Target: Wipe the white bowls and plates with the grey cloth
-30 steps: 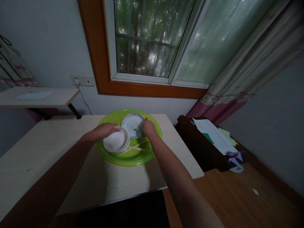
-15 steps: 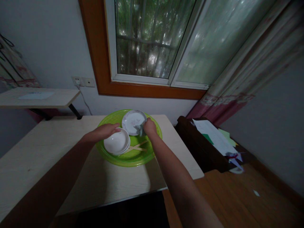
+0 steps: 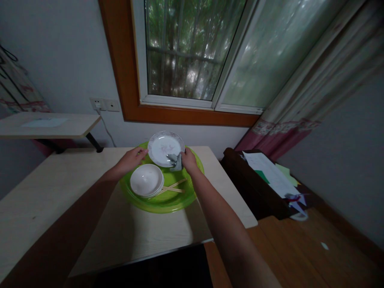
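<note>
A white plate (image 3: 163,144) with a faint floral pattern is raised over the back of a round green tray (image 3: 168,206). My right hand (image 3: 189,161) is closed on a grey-green cloth (image 3: 177,162) at the plate's right edge, and the cloth lies partly over the plate's face. On the other side my left hand (image 3: 131,161) has its fingers drawn together at the plate's left rim; their exact hold is partly hidden. Stacked white bowls (image 3: 147,180) sit on the tray's left part. Beside them lie crossed light wooden chopsticks (image 3: 174,188).
The pale wooden table (image 3: 99,228) carries the tray near its right end. A raised shelf (image 3: 69,124) stands at back left, below wall sockets (image 3: 105,105). Right of the table is a dark wooden piece (image 3: 255,184) with papers (image 3: 270,172) on it. The window (image 3: 192,52) lies behind.
The plate has come up and a little left from the tray, with my right hand and the cloth at its edge. My left hand has left the bowls and moved up to the plate's left rim.
</note>
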### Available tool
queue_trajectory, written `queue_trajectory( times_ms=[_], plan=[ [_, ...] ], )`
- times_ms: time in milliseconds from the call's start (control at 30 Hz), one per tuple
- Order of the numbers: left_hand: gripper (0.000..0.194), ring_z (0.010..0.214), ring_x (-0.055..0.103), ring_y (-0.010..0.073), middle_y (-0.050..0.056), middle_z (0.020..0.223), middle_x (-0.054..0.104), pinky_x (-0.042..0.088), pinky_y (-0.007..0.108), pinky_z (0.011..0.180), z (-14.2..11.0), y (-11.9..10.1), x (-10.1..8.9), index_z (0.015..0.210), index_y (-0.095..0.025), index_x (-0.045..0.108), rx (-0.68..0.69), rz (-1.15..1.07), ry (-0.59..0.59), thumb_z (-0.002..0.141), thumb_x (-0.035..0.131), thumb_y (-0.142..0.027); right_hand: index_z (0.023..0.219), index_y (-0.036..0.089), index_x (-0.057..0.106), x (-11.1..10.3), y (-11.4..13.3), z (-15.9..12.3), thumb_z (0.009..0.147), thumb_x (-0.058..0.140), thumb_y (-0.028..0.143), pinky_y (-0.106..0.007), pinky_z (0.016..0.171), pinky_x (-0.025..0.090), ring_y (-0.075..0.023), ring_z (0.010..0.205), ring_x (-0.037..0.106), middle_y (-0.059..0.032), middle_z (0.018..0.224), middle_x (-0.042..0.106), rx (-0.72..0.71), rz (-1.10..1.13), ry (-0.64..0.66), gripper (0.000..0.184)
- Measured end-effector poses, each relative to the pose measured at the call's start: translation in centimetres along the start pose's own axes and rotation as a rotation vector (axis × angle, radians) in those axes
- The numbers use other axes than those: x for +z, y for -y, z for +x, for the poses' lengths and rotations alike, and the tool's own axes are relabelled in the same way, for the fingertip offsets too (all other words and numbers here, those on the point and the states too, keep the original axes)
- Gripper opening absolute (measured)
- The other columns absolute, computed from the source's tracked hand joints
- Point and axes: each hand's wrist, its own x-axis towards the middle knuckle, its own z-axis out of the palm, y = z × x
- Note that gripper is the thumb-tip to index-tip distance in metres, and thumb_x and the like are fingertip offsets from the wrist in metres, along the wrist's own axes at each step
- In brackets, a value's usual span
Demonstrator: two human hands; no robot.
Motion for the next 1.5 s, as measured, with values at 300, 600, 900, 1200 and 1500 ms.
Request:
queue_trajectory(
  times_ms=[300, 600, 900, 1200, 1500],
  plan=[
    [0.05, 0.08, 0.068, 0.0237, 0.01, 0.09, 0.074, 0.054, 0.033, 0.073, -0.1, -1.4, 0.8, 0.095, -0.015, 0.069, -0.087, -0.272, -0.021, 0.084, 0.059, -0.062, 0.1, 0.019, 0.068, 1.5, -0.3, 0.3, 0.086, 0.053, 0.025, -0.034, 0.089, 0.053, -0.0195, 0.091, 0.066, -0.0034, 0.099, 0.073, -0.139, 0.275, 0.075, 0.022],
    [0.047, 0.072, 0.063, 0.0215, 0.008, 0.081, 0.07, 0.05, 0.03, 0.062, -0.2, -0.4, 1.0, 0.09, -0.015, 0.066, -0.117, -0.337, -0.242, 0.086, 0.053, -0.061, 0.103, 0.021, 0.067, 0.4, 1.2, -0.9, 0.09, 0.058, 0.056, -0.031, 0.077, 0.053, -0.0188, 0.082, 0.065, -0.0031, 0.09, 0.071, -0.178, 0.435, -0.035, 0.039],
    [0.036, 0.069, 0.064, 0.0206, 0.006, 0.082, 0.069, 0.054, 0.031, 0.058, -2.3, -0.7, 0.1, 0.102, -0.017, 0.064, -0.239, -0.407, -0.198, 0.091, 0.054, -0.05, 0.101, 0.024, 0.054, -4.0, 3.8, -1.8, 0.084, 0.066, 0.064, -0.024, 0.061, 0.056, -0.0126, 0.075, 0.061, 0.0043, 0.087, 0.058, -0.17, 0.844, -0.167, 0.045],
    [0.048, 0.082, 0.068, 0.0236, 0.013, 0.11, 0.069, 0.059, 0.036, 0.06, -2.8, -0.4, 0.4, 0.126, -0.019, 0.058, -0.238, -0.512, -0.18, 0.09, 0.054, -0.052, 0.104, 0.019, 0.073, -4.5, 5.8, -6.7, 0.094, 0.063, 0.022, -0.037, 0.1, 0.048, -0.0217, 0.105, 0.066, -0.0076, 0.105, 0.075, -0.879, -0.048, 0.392, 0.014],
    [0.05, 0.076, 0.063, 0.0184, 0.01, 0.114, 0.067, 0.052, 0.028, 0.054, -3.3, -0.3, 0.4, 0.132, -0.021, 0.056, -0.193, -0.447, -0.3, 0.093, 0.049, -0.051, 0.131, 0.017, 0.065, -3.5, 6.6, -7.3, 0.099, 0.051, 0.015, -0.039, 0.109, 0.047, -0.0201, 0.122, 0.064, -0.0113, 0.132, 0.07, -1.101, -0.126, 0.565, 0.035]
  ],
)
